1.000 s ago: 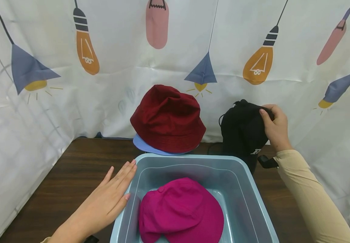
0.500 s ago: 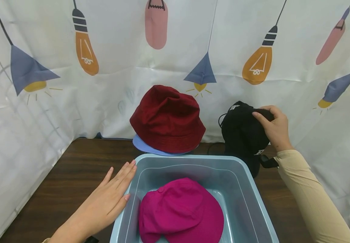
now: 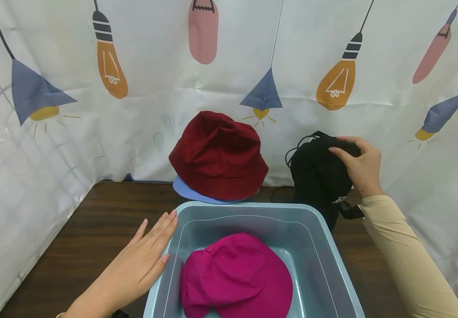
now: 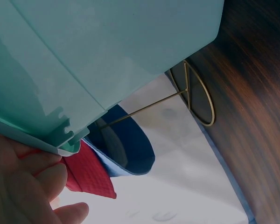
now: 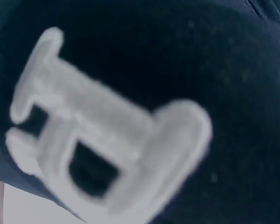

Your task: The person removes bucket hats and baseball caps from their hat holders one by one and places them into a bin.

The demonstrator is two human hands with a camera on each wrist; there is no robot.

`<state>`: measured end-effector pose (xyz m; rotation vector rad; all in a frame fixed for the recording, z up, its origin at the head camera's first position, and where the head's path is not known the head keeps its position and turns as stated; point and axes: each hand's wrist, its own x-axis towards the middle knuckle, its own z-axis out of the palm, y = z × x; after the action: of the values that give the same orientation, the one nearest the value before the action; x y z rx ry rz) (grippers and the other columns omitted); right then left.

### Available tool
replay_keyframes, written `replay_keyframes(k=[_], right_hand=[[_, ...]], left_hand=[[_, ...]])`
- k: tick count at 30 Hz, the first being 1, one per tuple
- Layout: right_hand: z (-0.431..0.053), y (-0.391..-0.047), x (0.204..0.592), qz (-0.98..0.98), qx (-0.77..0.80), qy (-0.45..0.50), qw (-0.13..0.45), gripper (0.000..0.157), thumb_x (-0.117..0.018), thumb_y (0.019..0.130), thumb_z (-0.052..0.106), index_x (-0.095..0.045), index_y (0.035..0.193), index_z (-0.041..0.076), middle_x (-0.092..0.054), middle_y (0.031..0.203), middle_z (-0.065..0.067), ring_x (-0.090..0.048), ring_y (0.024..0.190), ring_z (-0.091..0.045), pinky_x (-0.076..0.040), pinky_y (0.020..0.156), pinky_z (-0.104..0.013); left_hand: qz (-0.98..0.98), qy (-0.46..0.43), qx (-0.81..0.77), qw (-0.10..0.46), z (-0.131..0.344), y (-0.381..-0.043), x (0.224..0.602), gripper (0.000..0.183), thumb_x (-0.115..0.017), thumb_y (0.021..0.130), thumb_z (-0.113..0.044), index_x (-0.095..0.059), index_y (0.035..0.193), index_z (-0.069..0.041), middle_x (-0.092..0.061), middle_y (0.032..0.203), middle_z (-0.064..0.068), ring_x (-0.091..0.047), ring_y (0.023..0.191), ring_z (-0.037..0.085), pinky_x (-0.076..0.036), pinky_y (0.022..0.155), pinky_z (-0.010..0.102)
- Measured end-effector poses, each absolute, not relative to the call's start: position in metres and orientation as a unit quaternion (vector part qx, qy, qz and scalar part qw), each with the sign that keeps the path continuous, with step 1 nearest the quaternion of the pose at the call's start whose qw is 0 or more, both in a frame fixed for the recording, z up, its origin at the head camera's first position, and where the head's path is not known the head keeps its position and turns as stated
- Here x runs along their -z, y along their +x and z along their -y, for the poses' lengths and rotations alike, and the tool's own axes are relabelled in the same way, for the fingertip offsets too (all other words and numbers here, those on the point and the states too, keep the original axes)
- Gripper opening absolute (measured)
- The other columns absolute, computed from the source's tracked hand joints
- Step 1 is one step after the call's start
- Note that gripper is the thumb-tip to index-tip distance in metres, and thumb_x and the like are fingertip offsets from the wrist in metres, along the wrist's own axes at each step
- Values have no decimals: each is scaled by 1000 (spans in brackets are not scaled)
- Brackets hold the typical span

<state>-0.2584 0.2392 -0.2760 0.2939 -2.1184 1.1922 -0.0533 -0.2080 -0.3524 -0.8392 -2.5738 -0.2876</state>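
In the head view my right hand (image 3: 362, 165) pinches a black hat (image 3: 320, 172) near its top right, thumb in front. Thin black cords stick out at the hat's left, and a small white mark shows low on its front. The right wrist view is filled by the hat's dark cloth with raised white lettering (image 5: 98, 126). My left hand (image 3: 133, 256) lies with straight fingers at the left rim of a light blue plastic bin (image 3: 249, 208); in the left wrist view its fingers (image 4: 42, 168) are at the bin's edge. A magenta cap (image 3: 237, 278) lies inside the bin.
Behind the bin a dark red bucket hat (image 3: 223, 159) sits over a light blue cap (image 3: 191, 191). A wire stand (image 4: 196, 93) shows beneath them in the left wrist view. A printed white curtain (image 3: 153, 119) hangs behind the dark wooden table (image 3: 106, 212).
The right hand's thumb has shifted left on the black hat, and the hat has turned slightly, its cords now standing out more at the left. The left hand stays at the bin's rim.
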Motion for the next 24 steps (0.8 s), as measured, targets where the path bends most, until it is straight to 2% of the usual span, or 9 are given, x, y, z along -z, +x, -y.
replay_keyframes(k=[4,7,11,15,19,22,24], right_hand=[[-242,-257,276,808,-470,107,339,20,-78,76,9,-71,90,-5,-65,78,17,-58,75,-1,-43,65,-13],[-237,-247,269,800,-478,124,341,20,-77,77,5,-66,80,-11,-59,67,19,-54,65,-3,-41,58,-14],[-229,-234,258,791,-484,164,337,17,-73,79,-1,-62,77,-14,-51,69,12,-48,71,-3,-37,63,-16],[-230,-235,259,780,-495,194,330,14,-69,81,-7,-60,85,-16,-51,80,12,-48,82,-4,-37,71,-19],[-239,-246,265,777,-510,194,314,9,-66,84,-5,-65,91,-10,-60,87,13,-55,84,-7,-44,72,-15],[-244,-252,268,785,-504,179,314,3,-66,86,0,-68,88,1,-62,83,13,-58,76,-6,-46,66,-13],[-245,-253,269,789,-495,170,321,4,-66,87,4,-67,85,7,-62,79,13,-57,72,-5,-46,63,-13]], left_hand=[[925,-301,104,207,208,-54,353,63,-51,92,-20,-28,146,1,-26,153,12,-15,143,22,10,112,29],[923,-303,107,210,208,-54,354,62,-51,92,-20,-29,146,1,-27,153,13,-15,143,23,9,112,29],[922,-305,110,212,208,-54,354,61,-50,93,-21,-29,146,1,-27,153,13,-17,142,24,8,113,29],[921,-306,110,213,208,-54,354,61,-49,94,-21,-28,146,1,-27,153,13,-18,142,25,8,113,29],[920,-307,112,215,208,-55,354,61,-49,94,-22,-28,146,1,-27,152,13,-19,141,26,8,113,30],[920,-307,113,215,208,-55,354,61,-49,94,-21,-28,146,2,-27,152,13,-18,142,25,8,113,30],[920,-307,114,214,208,-55,354,61,-49,94,-21,-28,146,1,-27,152,13,-17,142,24,8,113,30]])
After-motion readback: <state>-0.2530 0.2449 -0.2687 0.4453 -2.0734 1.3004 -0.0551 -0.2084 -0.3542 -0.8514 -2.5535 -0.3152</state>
